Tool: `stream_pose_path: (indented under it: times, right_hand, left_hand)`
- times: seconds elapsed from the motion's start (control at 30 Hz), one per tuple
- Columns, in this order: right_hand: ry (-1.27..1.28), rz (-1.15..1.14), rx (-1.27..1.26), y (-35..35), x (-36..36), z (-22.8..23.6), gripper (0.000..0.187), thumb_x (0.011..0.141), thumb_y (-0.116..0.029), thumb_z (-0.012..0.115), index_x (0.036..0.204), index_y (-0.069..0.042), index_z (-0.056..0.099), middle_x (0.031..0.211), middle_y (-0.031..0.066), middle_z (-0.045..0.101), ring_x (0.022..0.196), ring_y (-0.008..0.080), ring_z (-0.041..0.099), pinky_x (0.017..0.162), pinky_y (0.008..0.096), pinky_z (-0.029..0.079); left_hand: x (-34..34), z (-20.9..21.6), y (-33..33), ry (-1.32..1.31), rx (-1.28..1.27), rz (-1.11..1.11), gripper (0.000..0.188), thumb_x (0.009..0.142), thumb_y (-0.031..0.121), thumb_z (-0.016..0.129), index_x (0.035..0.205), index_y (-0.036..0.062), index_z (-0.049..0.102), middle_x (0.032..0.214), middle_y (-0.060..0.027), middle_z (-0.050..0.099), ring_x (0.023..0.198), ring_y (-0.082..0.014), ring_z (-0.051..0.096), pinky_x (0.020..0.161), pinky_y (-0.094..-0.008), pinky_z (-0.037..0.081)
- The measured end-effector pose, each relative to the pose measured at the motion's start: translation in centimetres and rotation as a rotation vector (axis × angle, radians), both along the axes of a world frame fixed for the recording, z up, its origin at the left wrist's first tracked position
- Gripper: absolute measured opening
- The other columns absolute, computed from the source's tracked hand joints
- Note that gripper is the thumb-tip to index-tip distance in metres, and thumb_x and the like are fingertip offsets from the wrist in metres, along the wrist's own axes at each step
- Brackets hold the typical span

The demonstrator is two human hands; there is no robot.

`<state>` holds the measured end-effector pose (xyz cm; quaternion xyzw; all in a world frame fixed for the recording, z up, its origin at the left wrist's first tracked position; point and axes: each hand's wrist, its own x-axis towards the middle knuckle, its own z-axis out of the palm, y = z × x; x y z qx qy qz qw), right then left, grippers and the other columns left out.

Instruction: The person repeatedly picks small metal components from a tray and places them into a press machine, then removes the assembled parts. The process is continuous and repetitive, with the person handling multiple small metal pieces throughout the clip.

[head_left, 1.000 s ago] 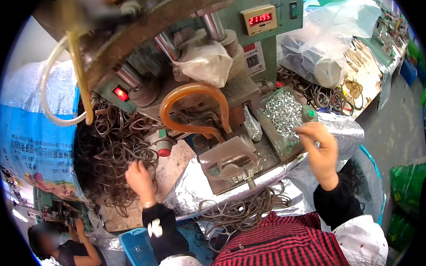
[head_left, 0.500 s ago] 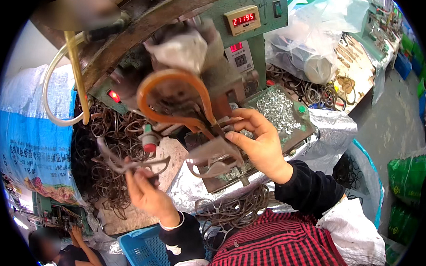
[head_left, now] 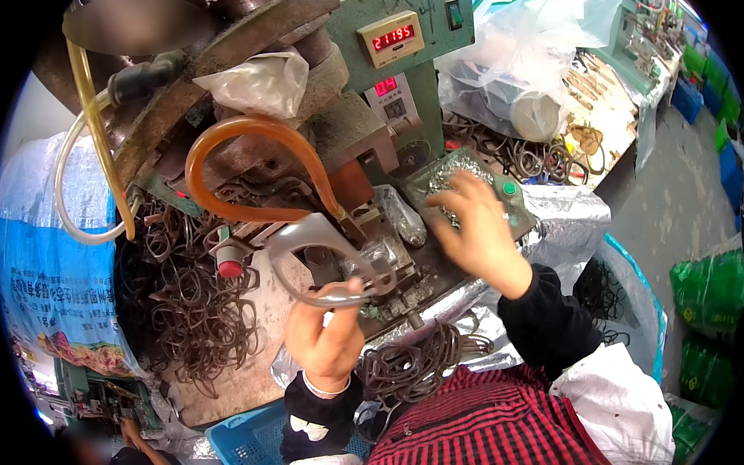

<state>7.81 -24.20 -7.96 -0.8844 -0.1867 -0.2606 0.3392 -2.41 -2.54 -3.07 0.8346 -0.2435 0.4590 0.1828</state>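
My left hand (head_left: pixel 327 341) is closed on a grey, glossy eyeglass frame (head_left: pixel 294 272), pinched at its lower edge between thumb and fingers. The frame is held up in front of the green machine's metal fixture (head_left: pixel 407 289). Over the tray of small shiny metal pieces (head_left: pixel 456 168) hovers my right hand (head_left: pixel 487 241), slightly blurred, its fingers bent and apart with nothing visible in them. A clear plastic-wrapped part (head_left: pixel 400 215) sits between the fixture and the tray. An orange hose (head_left: pixel 209 156) loops behind the eyeglass frame.
A heap of dark frames (head_left: pixel 203 312) covers the left of the bench, beside a red push button (head_left: pixel 230 266). More frames (head_left: pixel 417 362) lie near my lap above a blue basket (head_left: pixel 244 442). A green button (head_left: pixel 509 188) is at the tray's edge. Another person sits at lower left.
My left hand has moved right, bringing its eyeglass frame to the fixture. My right hand has left the frame at the fixture and shifted right over the metal pieces.
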Motion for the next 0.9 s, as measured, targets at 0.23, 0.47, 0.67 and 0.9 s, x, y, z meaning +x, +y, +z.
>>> stream_pose_path:
  times: [0.23,0.47,0.67,0.9]
  right_hand:
    - [-0.055,-0.152,-0.053,-3.7,2.6,-4.3,0.014,0.074,-0.011,0.075,0.087,-0.008,0.069,0.113,0.0141,0.063,0.125,0.0375,0.052,0.089,0.0489,0.050]
    - [0.070,-0.167,0.278,-3.6,3.9,-3.5,0.009,0.081,-0.011,0.069,0.086,-0.004,0.066,0.090,0.0151,0.068,0.086,0.0373,0.064,0.078,0.0432,0.050]
    - [0.122,-0.001,0.506,-3.4,3.5,-4.2,0.008,0.093,-0.004,0.062,0.101,-0.001,0.064,0.086,0.0060,0.065,0.079,0.0129,0.060,0.074,0.0273,0.048]
    - [0.295,0.029,0.621,-2.8,2.7,-5.2,0.013,0.096,-0.007,0.064,0.105,0.000,0.068,0.093,0.0016,0.067,0.085,0.0083,0.059,0.078,0.0226,0.046]
  left_hand:
    - [1.4,-1.2,0.0,-0.004,0.069,-0.127,0.033,0.074,-0.017,0.060,0.101,0.0017,0.066,0.093,-0.0163,0.071,0.066,-0.0264,0.059,0.055,-0.0331,0.045]
    - [1.6,-1.0,0.7,-0.020,0.089,-0.170,0.023,0.079,-0.013,0.059,0.094,0.0026,0.064,0.093,-0.0181,0.071,0.071,-0.0291,0.064,0.059,-0.0334,0.049]
    - [0.6,-2.0,0.3,0.032,-0.007,-0.152,0.041,0.065,-0.009,0.069,0.105,-0.0021,0.070,0.110,-0.0162,0.070,0.068,-0.0249,0.060,0.055,-0.0349,0.046]
    - [-8.2,0.6,3.0,0.031,-0.058,0.573,0.022,0.082,-0.002,0.071,0.103,0.0044,0.072,0.109,-0.0122,0.070,0.084,-0.0229,0.061,0.075,-0.0359,0.047]
